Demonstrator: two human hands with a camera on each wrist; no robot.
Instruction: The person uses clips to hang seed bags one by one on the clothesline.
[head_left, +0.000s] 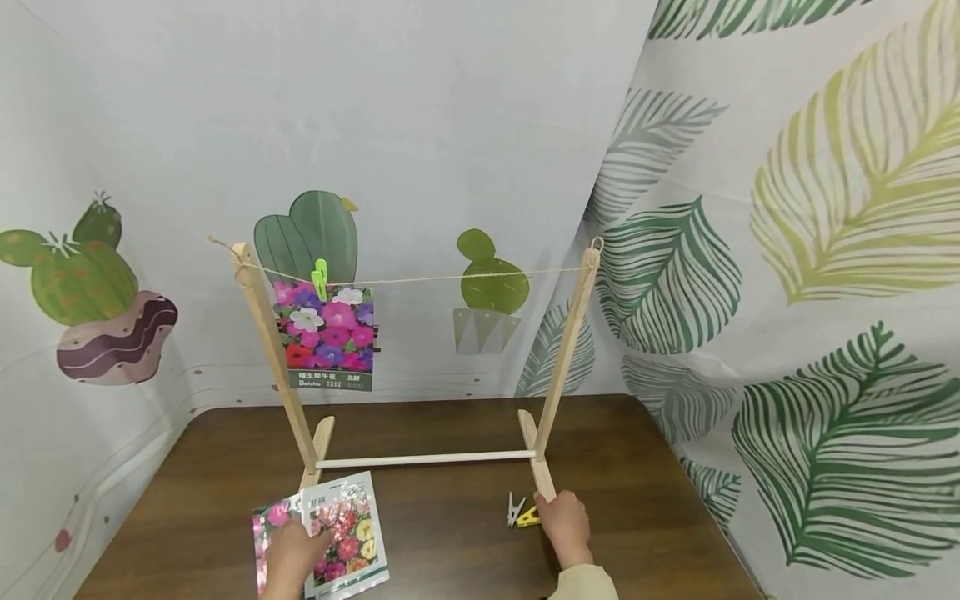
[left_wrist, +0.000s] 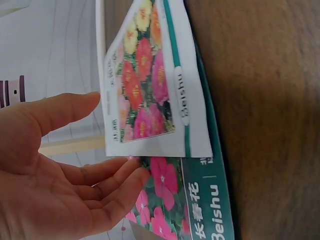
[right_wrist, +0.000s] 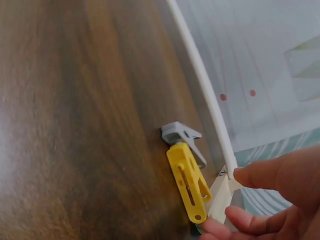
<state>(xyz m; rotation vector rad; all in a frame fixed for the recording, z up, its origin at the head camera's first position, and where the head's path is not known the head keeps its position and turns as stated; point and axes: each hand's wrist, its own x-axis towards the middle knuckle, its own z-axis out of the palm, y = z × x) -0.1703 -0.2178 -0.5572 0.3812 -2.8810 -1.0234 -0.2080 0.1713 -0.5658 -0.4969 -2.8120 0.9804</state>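
Note:
Two flower seed packets lie overlapping on the table's left side: a white-edged packet with red and yellow flowers (head_left: 348,537) on top, and a pink-flower packet with a green band (left_wrist: 165,200) partly hidden beneath it. Over them is my left hand (head_left: 294,552), thumb and fingers spread apart at the packets' edges. A yellow clothespin (right_wrist: 186,182) lies against a grey clothespin (right_wrist: 181,136) at the right. Beside the yellow one, my right hand (head_left: 564,525) has its thumb apart from the fingers; whether a fingertip touches the clothespin I cannot tell.
A wooden stand (head_left: 558,375) with a string (head_left: 427,278) across its posts is on the table (head_left: 450,533). From the string's left part hangs a petunia packet (head_left: 330,337), held by a green clothespin (head_left: 320,279). A white rod (head_left: 427,459) joins the stand's feet.

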